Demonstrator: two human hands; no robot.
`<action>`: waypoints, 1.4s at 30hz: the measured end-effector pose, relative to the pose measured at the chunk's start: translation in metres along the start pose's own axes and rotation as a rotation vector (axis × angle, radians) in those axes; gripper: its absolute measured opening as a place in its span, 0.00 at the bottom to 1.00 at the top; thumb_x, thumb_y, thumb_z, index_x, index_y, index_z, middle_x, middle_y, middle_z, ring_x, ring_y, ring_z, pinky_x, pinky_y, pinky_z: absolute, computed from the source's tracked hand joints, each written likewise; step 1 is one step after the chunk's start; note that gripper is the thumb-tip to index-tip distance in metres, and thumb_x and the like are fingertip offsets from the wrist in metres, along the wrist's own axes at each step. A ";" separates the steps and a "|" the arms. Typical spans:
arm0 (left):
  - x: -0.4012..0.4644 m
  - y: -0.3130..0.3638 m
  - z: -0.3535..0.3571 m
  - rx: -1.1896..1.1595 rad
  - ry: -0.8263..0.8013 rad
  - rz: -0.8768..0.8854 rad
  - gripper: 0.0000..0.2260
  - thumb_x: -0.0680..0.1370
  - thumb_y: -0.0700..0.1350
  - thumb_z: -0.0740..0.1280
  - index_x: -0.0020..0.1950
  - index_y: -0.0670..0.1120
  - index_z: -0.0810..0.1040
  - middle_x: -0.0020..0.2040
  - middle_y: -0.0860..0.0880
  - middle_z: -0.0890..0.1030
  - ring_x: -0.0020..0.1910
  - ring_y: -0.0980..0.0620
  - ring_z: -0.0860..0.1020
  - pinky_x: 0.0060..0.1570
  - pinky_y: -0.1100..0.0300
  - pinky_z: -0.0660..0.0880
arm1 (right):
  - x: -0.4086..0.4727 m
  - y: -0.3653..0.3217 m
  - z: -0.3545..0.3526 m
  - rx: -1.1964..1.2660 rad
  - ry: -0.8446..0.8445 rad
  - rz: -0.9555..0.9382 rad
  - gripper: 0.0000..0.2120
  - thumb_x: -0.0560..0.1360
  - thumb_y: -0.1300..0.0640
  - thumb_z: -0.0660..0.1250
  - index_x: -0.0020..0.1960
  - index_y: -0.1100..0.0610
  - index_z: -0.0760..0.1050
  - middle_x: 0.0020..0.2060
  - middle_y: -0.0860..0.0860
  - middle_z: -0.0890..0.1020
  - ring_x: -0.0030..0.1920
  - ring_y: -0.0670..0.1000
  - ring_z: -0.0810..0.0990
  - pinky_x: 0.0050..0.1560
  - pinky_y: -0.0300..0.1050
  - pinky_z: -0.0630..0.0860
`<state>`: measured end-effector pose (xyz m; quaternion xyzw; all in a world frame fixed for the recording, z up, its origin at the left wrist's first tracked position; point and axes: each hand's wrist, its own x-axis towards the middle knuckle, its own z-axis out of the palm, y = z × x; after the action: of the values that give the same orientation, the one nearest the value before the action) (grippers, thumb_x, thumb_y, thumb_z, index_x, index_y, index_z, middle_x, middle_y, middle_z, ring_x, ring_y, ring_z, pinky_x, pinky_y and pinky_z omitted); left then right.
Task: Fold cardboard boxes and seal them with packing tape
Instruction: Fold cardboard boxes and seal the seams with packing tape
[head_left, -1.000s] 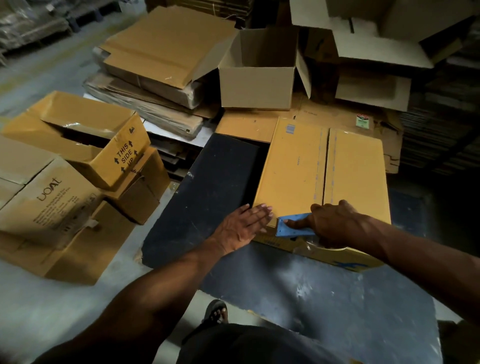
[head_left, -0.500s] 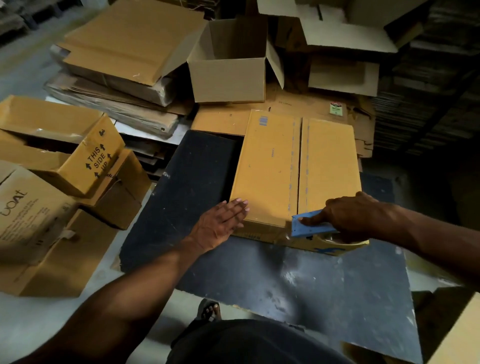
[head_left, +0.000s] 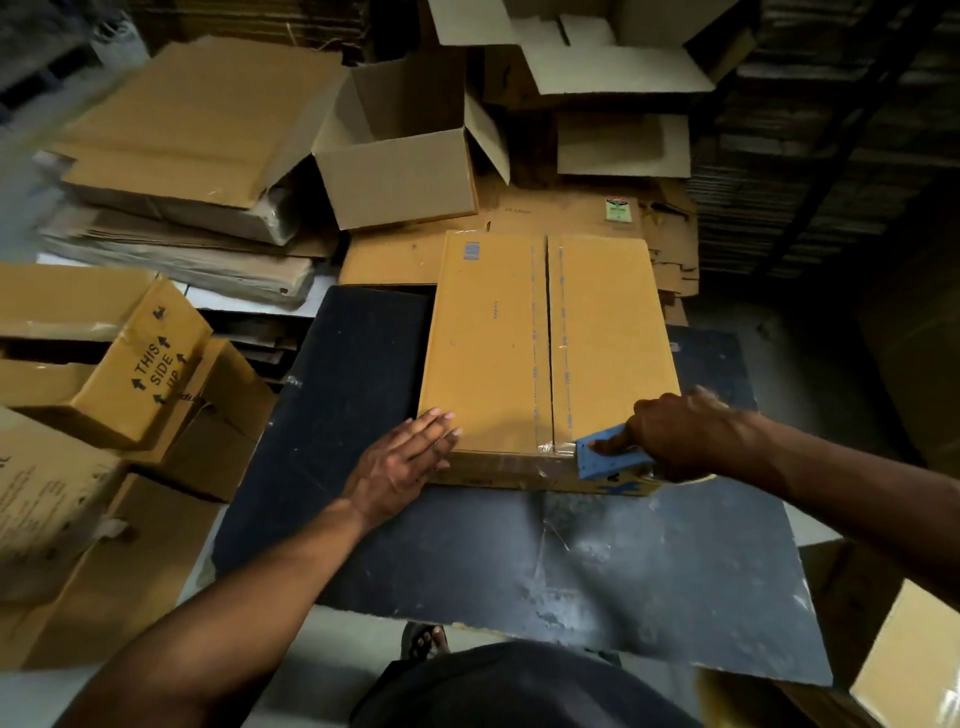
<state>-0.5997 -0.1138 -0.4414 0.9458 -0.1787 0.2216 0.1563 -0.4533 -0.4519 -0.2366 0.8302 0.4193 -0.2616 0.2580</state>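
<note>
Blue plastic tape dispenser in the right hand, fingers curled round it, index finger stretched along its top. It sits at the near right corner of the closed cardboard box, just right of the centre seam where the two top flaps meet. A short bit of clear packing tape shows over the near edge at the seam, shiny and wrinkled. Left hand flat, fingers straight and together, pressing on the near left corner of the box top; that grip is open, holding nothing. Box lies on a dark scuffed table, long side running near to far. Far behind it an open empty box with flaps up. Far left, stacks of flattened cardboard. Left of the table, a tilted box printed "THIS SIDE UP" among other open boxes. Far right, dark stacks of flat cardboard sheets. Near edge: person's dark clothing and a sandalled foot on the floor.
</note>
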 end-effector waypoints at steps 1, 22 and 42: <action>0.001 0.000 -0.001 0.000 -0.013 0.004 0.22 0.84 0.45 0.66 0.78 0.46 0.71 0.78 0.45 0.71 0.78 0.44 0.68 0.69 0.45 0.74 | 0.000 0.000 0.002 0.005 0.011 0.000 0.35 0.80 0.47 0.68 0.78 0.28 0.53 0.63 0.48 0.74 0.62 0.54 0.77 0.57 0.55 0.74; 0.002 0.022 -0.021 0.041 -0.270 -0.153 0.38 0.79 0.57 0.72 0.84 0.51 0.58 0.83 0.49 0.62 0.81 0.47 0.61 0.69 0.43 0.74 | -0.004 0.008 0.000 0.037 0.011 -0.036 0.33 0.81 0.51 0.68 0.79 0.33 0.58 0.64 0.51 0.76 0.63 0.56 0.77 0.61 0.57 0.75; 0.099 0.211 0.016 0.155 -0.624 -0.532 0.51 0.74 0.80 0.37 0.85 0.44 0.45 0.84 0.45 0.42 0.83 0.46 0.39 0.75 0.36 0.29 | 0.009 0.020 0.002 0.073 0.014 -0.079 0.34 0.78 0.55 0.68 0.78 0.33 0.62 0.58 0.47 0.78 0.56 0.54 0.80 0.45 0.49 0.71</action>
<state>-0.5969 -0.3340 -0.3622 0.9897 0.0505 -0.1108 0.0747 -0.4325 -0.4590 -0.2394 0.8237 0.4437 -0.2809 0.2138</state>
